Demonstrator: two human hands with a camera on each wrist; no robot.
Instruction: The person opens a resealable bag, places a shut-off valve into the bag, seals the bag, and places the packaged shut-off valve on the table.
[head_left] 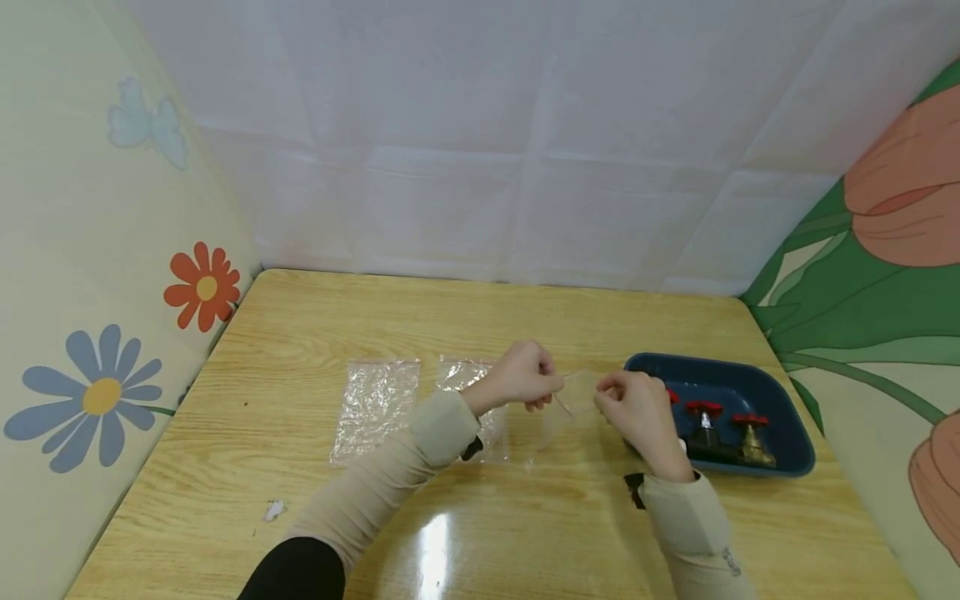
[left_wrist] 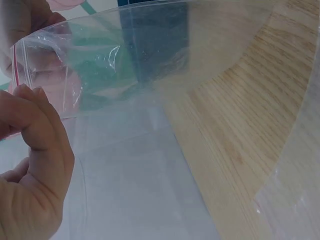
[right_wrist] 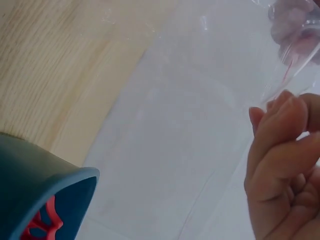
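A clear zip-lock bag [left_wrist: 105, 55] with a red line along its seal hangs between my two hands, above the table. My left hand [head_left: 523, 377] pinches its top edge on one side. On the other side my right hand [head_left: 637, 412] pinches the edge between thumb and fingers. Nothing shows inside this bag. Two more clear bags lie flat on the table to the left: one bag [head_left: 377, 408] farther out, the other bag [head_left: 491, 433] partly under my left wrist.
At the right stands a blue tray [head_left: 798, 450] holding several valves, among them a brass valve with a red handwheel [head_left: 752, 442]. A small white scrap [head_left: 275, 509] lies on the wooden table [head_left: 360, 312] at the front left. A white sheet [head_left: 480, 150] hangs behind.
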